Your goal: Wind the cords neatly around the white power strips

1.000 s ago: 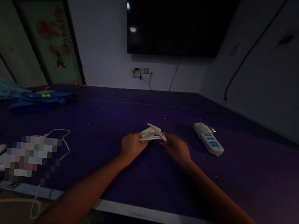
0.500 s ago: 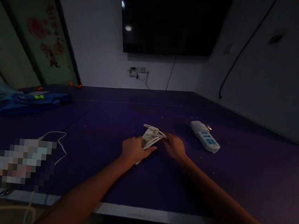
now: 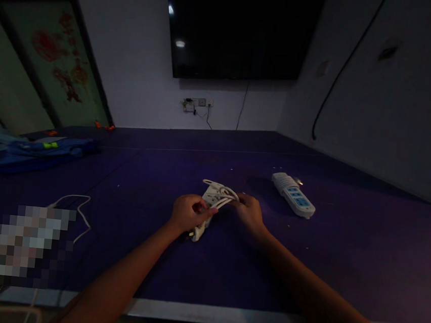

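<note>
Between my hands is a white power strip [image 3: 209, 195] with its white cord [image 3: 228, 193] looped about it. My left hand [image 3: 187, 212] is closed at the strip's left side, its thumb pressing on the cord strands. My right hand [image 3: 249, 213] pinches the bunched cord loops at the right. Below my left hand the cord's plug [image 3: 196, 233] shows, its prongs pointing left. The underside of the strip is hidden. To the right lies a second power strip [image 3: 298, 201] with blue sockets, its cord wound around one end.
A purple tabletop [image 3: 153, 176] has a pale front edge [image 3: 201, 313]. At left lie a blurred-out object [image 3: 26, 245], a thin white cable [image 3: 88, 210] and blue cloth [image 3: 48, 153]. A large TV [image 3: 243, 32] hangs on the back wall.
My left hand has shifted slightly left and its fingers have curled in more. The plug has come into view beneath it. My right hand keeps its pinch on the cord.
</note>
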`<state>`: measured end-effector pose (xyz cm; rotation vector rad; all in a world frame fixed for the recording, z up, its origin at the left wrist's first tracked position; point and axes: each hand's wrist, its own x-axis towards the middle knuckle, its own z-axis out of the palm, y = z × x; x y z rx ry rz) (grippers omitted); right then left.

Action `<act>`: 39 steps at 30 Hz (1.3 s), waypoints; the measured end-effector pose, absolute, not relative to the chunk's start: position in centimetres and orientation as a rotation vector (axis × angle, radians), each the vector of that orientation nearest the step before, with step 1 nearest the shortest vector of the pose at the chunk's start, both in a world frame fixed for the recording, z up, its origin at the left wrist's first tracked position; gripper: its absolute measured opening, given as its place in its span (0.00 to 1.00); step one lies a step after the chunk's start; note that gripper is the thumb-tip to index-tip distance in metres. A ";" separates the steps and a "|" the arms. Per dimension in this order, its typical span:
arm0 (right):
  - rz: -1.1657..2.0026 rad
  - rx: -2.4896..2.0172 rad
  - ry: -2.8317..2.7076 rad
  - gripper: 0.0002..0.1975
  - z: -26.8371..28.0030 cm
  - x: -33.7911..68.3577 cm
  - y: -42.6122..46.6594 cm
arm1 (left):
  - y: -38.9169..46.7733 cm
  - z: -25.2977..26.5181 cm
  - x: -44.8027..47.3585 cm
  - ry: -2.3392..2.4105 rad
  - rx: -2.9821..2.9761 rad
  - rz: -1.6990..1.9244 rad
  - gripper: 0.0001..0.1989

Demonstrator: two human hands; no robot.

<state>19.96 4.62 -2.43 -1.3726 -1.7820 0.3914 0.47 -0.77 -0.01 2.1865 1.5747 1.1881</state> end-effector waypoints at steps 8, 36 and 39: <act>0.155 -1.380 -1.876 0.20 -1.7 20.6 3.8 | -0.1 -0.9 0.8 1.451 1.986 1.148 0.17; 0.030 -0.721 -2.105 0.12 -2.7 18.8 2.1 | 0.1 -0.5 -2.1 1.838 2.800 1.337 0.18; 0.043 -0.730 -2.114 0.13 -2.6 18.8 2.1 | -0.4 -1.1 -1.1 1.547 3.006 1.352 0.20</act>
